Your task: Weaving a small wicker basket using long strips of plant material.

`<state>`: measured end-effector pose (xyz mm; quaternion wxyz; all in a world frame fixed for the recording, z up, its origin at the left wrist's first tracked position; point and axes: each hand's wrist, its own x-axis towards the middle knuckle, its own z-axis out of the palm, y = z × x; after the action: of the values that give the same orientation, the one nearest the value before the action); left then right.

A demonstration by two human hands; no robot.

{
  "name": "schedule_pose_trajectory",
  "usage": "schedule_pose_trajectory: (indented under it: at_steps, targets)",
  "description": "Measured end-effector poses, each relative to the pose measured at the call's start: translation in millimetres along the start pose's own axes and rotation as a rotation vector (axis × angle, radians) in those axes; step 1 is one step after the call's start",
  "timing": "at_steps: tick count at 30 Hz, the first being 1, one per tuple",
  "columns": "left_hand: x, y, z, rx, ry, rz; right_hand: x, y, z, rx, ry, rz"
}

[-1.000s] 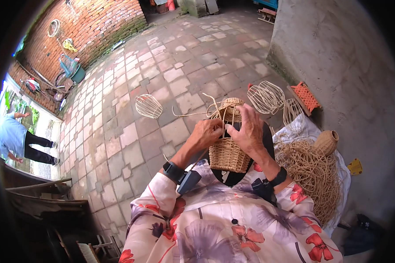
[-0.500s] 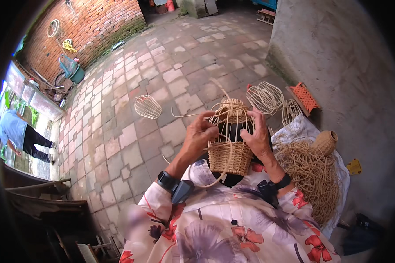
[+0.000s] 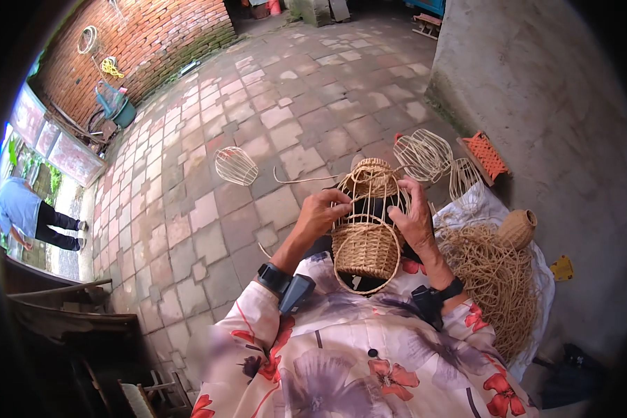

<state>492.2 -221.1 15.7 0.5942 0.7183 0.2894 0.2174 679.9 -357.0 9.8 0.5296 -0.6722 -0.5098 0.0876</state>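
A half-woven basket (image 3: 364, 249) sits upright at my lap, its lower body tightly woven and bare pale ribs rising to a woven upper part (image 3: 374, 169). My left hand (image 3: 320, 212) is at the ribs' left side, thumb and fingers pinched together against them. On the right side, my right hand (image 3: 415, 217) holds the frame with fingers curled round the ribs and the thumb inward. A loop of straw cord (image 3: 359, 292) hangs across the basket's front. Another cord end (image 3: 306, 180) sticks out leftward. What lies exactly between my fingertips is partly hidden.
To the right, a heap of straw cord (image 3: 491, 285) lies on white cloth (image 3: 547, 279) with a small woven vessel (image 3: 517, 228). Bare rib frames (image 3: 235, 166) (image 3: 423, 155) and an orange slatted stool (image 3: 485, 157) are on the paving. A person (image 3: 31, 212) bends at far left.
The cord that trailed across the basket's front now forms a rounder loop there. The strand sticking up above the basket has dropped from sight. Both hands stay at the ribs.
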Motion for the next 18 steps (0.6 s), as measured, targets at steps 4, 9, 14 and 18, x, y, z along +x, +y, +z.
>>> schedule_pose_trajectory:
  at_steps: [4, 9, 14, 18]
  targets:
    - [12.9, -6.5, 15.8, 0.631, 0.22, 0.083, -0.7, -3.8, 4.2, -0.076, 0.006, -0.051]
    - [10.4, 2.2, 25.1, 0.741, 0.236, 0.158, -3.3, -17.2, -2.5, -0.159, 0.103, -0.054]
    - [1.7, 20.0, 28.8, 0.688, 0.288, 0.345, 3.7, -28.4, -2.3, -0.072, -0.003, 0.212]
    - [-7.7, 31.1, 20.8, 0.391, 0.18, 0.218, 8.6, -0.5, 2.9, -0.08, -0.046, 0.292]
